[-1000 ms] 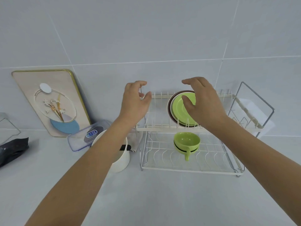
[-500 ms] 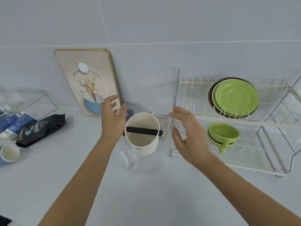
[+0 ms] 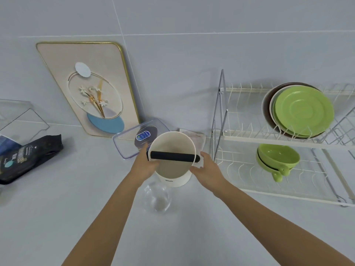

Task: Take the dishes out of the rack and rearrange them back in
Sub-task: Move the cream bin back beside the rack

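Note:
A white two-tier dish rack (image 3: 269,140) stands at the right. On its upper tier lean a green saucer (image 3: 303,110), a cream plate and a brown plate behind it. Two stacked green cups (image 3: 278,160) rest on the lower tier. Left of the rack stands a white round container (image 3: 172,179) with a black bar across its mouth. My left hand (image 3: 146,166) presses its left side and my right hand (image 3: 207,169) its right side, so both hands clasp it.
A clear glass (image 3: 156,196) stands just in front of the container. Behind it lie a clear plastic box (image 3: 134,139) and a folded cloth (image 3: 196,137). A decorated tray (image 3: 90,87) leans on the wall. A black bag (image 3: 28,156) lies at the left.
Both hands came down from the rack's upper tier, moved left and closed around the white container. The view swung left.

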